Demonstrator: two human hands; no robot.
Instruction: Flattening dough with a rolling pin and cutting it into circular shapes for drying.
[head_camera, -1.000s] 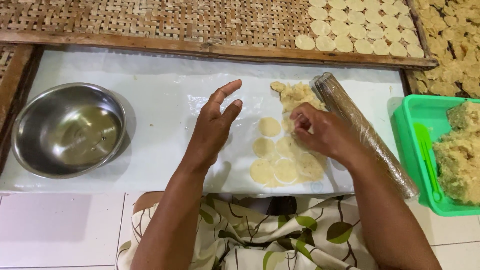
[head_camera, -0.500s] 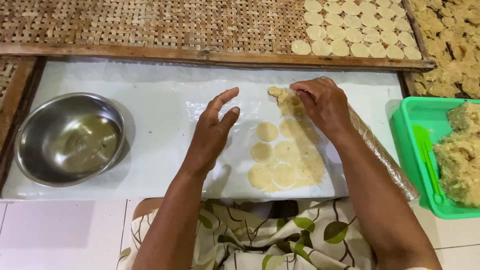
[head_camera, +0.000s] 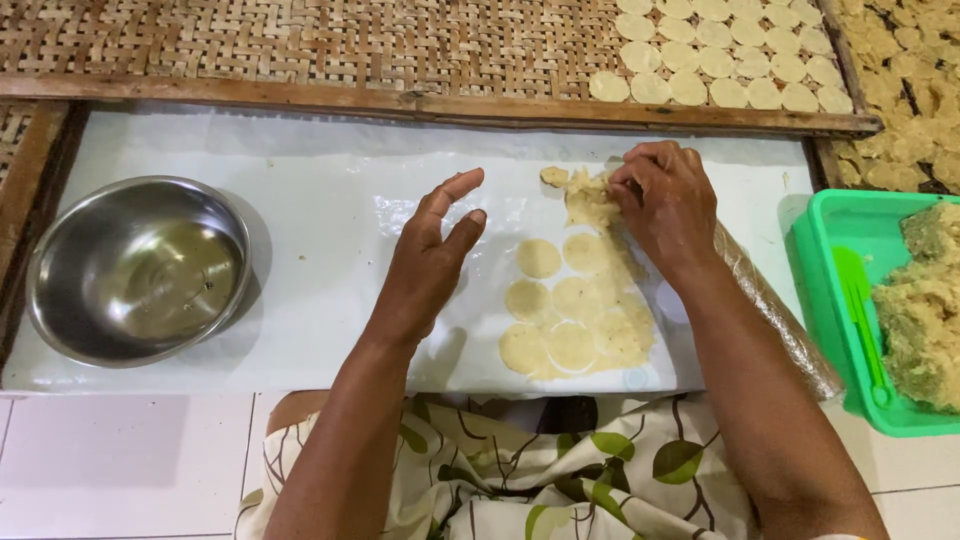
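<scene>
Hands over the dough sheet: left hand open, fingers spread (palm down), right hand seemingly pinching dough scraps.

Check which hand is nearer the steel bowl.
Left. The left hand hovers over the plastic sheet, just right of the steel bowl; the right hand is farther right, at the dough scraps.

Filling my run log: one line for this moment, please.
right hand: pinching dough scraps | left hand: open, on plastic sheet | cut rounds: beside
</scene>
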